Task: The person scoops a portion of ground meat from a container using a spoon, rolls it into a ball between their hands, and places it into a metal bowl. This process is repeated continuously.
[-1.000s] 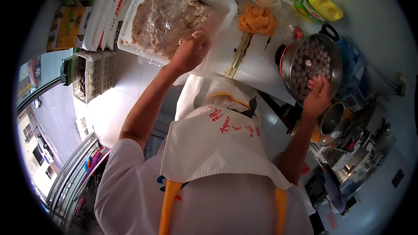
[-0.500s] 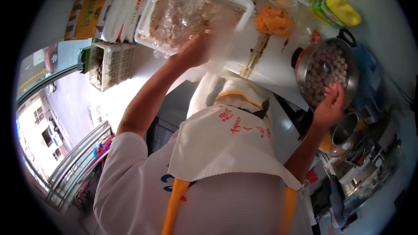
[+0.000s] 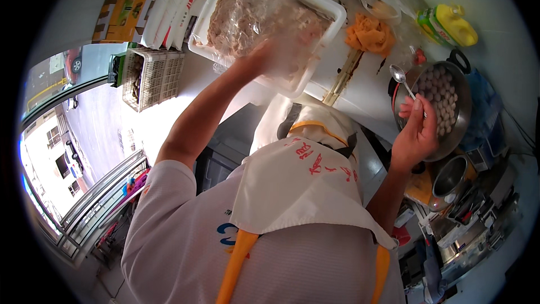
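The right hand [image 3: 417,130] is above the pot [image 3: 463,114] of pale balls [image 3: 441,93], and its grip is closed around a spoon [image 3: 397,74], whose bowl is near the pot's rim. The left hand [image 3: 271,59] is at the meat [image 3: 226,25] in the white tray [image 3: 338,16]; it is blurred, so I cannot tell whether its grip is clenched or released. Tray and pot are on the tabletop [image 3: 368,98], near a yellow bottle [image 3: 454,25].

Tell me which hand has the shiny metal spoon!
The right hand: it grips the spoon by the round steel pot. The left hand, blurred at the white rectangular plastic tray, shows no spoon.
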### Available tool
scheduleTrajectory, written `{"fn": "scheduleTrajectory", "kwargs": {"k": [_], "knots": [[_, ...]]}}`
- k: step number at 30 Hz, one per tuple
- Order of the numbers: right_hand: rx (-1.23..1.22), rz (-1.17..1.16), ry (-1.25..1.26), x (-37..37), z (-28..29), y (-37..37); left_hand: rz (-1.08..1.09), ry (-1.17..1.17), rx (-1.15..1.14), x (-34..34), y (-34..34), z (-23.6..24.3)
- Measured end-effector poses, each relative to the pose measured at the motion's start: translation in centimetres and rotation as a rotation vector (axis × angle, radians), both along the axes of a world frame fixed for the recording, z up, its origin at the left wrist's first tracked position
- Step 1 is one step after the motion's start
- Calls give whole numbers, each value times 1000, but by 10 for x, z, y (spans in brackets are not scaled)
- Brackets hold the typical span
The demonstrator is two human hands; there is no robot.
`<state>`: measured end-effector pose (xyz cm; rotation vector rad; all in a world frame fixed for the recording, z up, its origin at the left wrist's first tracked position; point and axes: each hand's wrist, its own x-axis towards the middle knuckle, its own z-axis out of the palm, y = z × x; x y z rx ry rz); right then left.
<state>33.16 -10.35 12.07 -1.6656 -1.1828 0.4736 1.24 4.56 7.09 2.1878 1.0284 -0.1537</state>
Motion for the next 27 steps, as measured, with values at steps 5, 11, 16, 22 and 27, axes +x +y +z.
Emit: {"fn": "scheduleTrajectory", "kwargs": {"k": [5,11,16,22,27], "knots": [[-24,32,105,-17,2,2,598,-697,-818,-32,-2,-8],[-60,98,189,-38,5,11,637,-1115,-1009,-43,-9,-32],[-68,135,179,-51,6,18,734,-1364,-1168,-27,-17,-37],[-85,131,172,-58,4,20,916,-1377,-1220,-21,-19,-72],[-85,112,142,-55,8,16,972,-1354,-1014,-7,-25,-52]]}}
